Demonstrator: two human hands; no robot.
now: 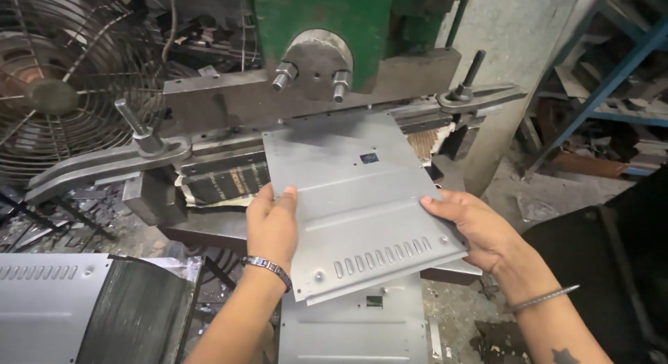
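I hold a grey sheet-metal panel (355, 197) with a row of louvre slots near its front edge and a small dark sticker near its middle. My left hand (273, 223) grips its left edge, thumb on top. My right hand (467, 221) grips its right edge. The panel's far end lies under the ram of a green press machine (327, 23), on the press bed (229, 106). The sheet tilts slightly down toward me.
A large wire-guard fan (62, 78) stands at the left. More grey panels lie below (355, 329) and at the lower left (49, 301). Clamp bars with bolts (132, 152) flank the bed. A blue rack (612, 72) stands at the right beside a concrete pillar (515, 58).
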